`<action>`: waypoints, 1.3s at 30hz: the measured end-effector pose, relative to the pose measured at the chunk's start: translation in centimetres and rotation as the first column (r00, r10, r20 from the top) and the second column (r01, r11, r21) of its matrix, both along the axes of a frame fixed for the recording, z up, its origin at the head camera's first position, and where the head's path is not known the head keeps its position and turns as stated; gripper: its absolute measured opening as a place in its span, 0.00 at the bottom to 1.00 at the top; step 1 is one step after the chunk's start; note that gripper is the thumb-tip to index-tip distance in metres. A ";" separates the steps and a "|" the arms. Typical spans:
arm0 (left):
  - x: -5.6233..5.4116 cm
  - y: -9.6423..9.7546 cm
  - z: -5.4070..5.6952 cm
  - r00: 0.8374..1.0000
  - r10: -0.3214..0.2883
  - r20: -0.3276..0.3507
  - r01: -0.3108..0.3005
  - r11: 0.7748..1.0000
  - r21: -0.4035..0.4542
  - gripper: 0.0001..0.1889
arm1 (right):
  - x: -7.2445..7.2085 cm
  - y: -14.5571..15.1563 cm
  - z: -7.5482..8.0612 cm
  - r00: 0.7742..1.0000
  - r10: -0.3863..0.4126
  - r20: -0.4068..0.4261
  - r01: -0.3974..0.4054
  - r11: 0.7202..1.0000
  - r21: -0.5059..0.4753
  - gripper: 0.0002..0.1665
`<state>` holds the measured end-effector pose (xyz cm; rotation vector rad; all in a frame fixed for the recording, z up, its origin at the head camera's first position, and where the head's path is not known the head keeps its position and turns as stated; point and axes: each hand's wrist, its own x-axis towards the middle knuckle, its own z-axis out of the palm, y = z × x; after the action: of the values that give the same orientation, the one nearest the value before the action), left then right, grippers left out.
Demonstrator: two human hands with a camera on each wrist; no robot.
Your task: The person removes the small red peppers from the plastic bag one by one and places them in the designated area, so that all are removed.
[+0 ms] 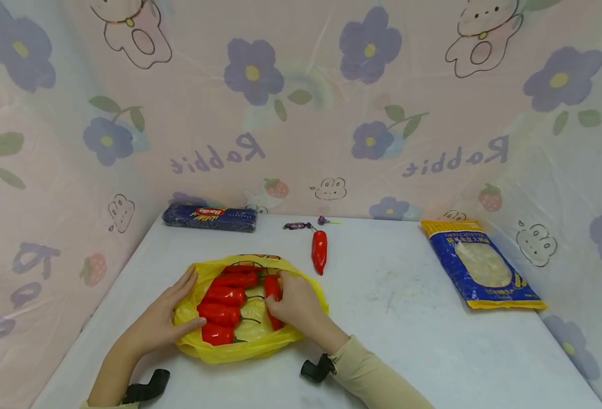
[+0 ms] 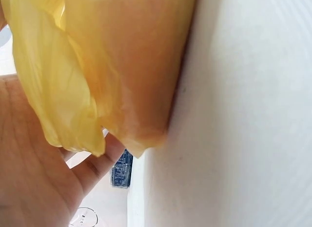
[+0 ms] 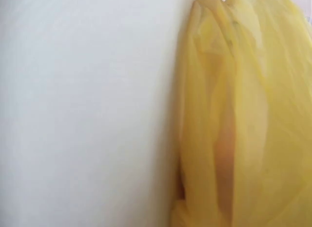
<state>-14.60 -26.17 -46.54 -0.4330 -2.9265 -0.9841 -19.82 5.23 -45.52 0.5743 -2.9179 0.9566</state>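
A yellow plastic bag (image 1: 252,351) lies spread wide at its mouth on the white table. Inside it, on the left, several glossy red peppers (image 1: 224,296) with dark stems are stacked in a row. My right hand (image 1: 296,301) reaches in over the right rim and grips one more red pepper (image 1: 274,319), standing lengthwise. At the left side my left hand (image 1: 160,321) rests against the bag with fingers straight and spread, its thumb over the rim. The left wrist view shows the palm (image 2: 29,173) beside the bag's wall; the right wrist view shows only the bag's side (image 3: 243,114).
Behind the bag lies a single red pepper (image 1: 319,253), near a wrapped candy (image 1: 297,226) and a lollipop (image 1: 322,220). A dark blue spaghetti pack (image 1: 210,218) sits at the back left. A blue and yellow pasta bag (image 1: 482,264) lies on the right. Printed cloth hangs around the table.
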 end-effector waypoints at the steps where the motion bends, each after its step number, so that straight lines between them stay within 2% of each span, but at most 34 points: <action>1: 0.0 0.0 0.0 1.000 -0.001 0.000 0.001 1.000 0.002 0.53 | 0.0 0.1 0.0 1.000 0.008 0.003 -0.008 1.000 -0.006 0.31; 9: 0.2 0.2 0.1 1.000 0.000 -0.017 0.000 1.000 -0.007 0.52 | -0.1 0.4 0.2 0.997 0.049 0.051 -0.046 0.997 -0.067 0.32; 14: 0.9 -0.1 -0.3 1.000 0.019 0.004 -0.019 1.000 0.001 0.52 | 0.1 0.0 -0.4 0.997 0.058 0.049 -0.055 0.997 -0.057 0.34; 18: 0.9 0.0 -0.5 1.000 0.027 0.007 -0.027 1.000 -0.003 0.52 | 0.1 0.0 -0.7 0.997 0.035 0.066 -0.032 0.999 -0.044 0.34; 22: 0.5 0.2 -0.1 1.000 0.021 -0.014 -0.021 1.000 -0.006 0.52 | -0.1 0.1 -0.5 0.997 0.007 0.075 -0.002 0.998 -0.065 0.32; 30: 0.3 0.3 0.0 1.000 0.013 -0.011 -0.013 1.000 0.001 0.52 | -0.1 0.2 -0.5 0.998 -0.007 0.068 0.012 0.998 -0.069 0.34; 39: 0.3 0.2 -0.1 1.000 0.015 -0.003 -0.015 1.000 -0.008 0.53 | -0.2 0.5 0.2 0.994 -0.031 0.104 0.046 0.989 -0.139 0.30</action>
<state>-14.33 -25.94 -46.62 -0.4123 -2.9277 -0.9699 -20.01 5.77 -45.34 0.4737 -2.9037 1.2090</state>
